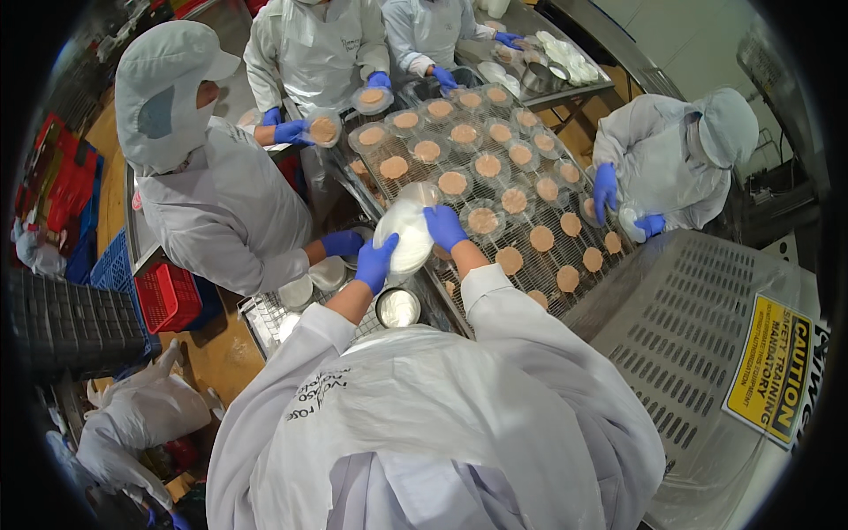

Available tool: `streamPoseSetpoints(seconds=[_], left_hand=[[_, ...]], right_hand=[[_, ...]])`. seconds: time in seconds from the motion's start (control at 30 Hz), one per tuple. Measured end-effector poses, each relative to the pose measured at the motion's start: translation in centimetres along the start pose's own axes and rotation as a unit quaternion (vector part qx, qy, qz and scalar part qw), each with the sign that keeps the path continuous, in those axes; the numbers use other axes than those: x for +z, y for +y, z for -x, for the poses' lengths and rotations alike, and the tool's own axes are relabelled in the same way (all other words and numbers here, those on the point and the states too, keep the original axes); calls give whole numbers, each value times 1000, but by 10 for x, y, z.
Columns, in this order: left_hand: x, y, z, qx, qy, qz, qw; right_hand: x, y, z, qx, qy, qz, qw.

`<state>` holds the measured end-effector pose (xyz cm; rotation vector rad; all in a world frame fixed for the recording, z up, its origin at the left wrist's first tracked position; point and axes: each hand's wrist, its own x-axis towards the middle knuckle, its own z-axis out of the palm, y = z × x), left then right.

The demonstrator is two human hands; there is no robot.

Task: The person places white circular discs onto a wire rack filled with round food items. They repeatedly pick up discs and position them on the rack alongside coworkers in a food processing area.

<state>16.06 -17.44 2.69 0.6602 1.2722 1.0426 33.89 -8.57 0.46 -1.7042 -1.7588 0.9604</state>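
Note:
Between my two blue-gloved hands is a stack of thin white round sheets (408,243), tilted up at the near left edge of the wire-mesh conveyor (521,261). My left hand (377,263) grips the stack's lower left side, fingers closed on its rim. On the upper right side, my right hand (444,228) holds it with the fingers partly hidden. Just below the stack stands a round metal tin (398,307) with white sheets inside. Flat pinkish patties (483,220) lie in rows on the mesh, many of them on clear round sheets.
Co-workers stand at the left (221,194), the far side (309,53) and the right (680,150), their gloved hands near the conveyor. A perforated metal cover (689,353) with a yellow warning sign (770,371) borders the right. Red crates (168,296) sit at the left.

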Motion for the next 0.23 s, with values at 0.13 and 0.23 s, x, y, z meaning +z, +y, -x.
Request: streamPoseSetpoints(seconds=[0.13, 0.23], left_hand=[[-29, 10, 6, -12, 5, -3, 1000], [-59, 12, 3, -31, 14, 12, 999]], right_hand=[[-43, 3, -9, 61, -14, 68, 996], [-81, 21, -21, 105, -58, 179, 977]])
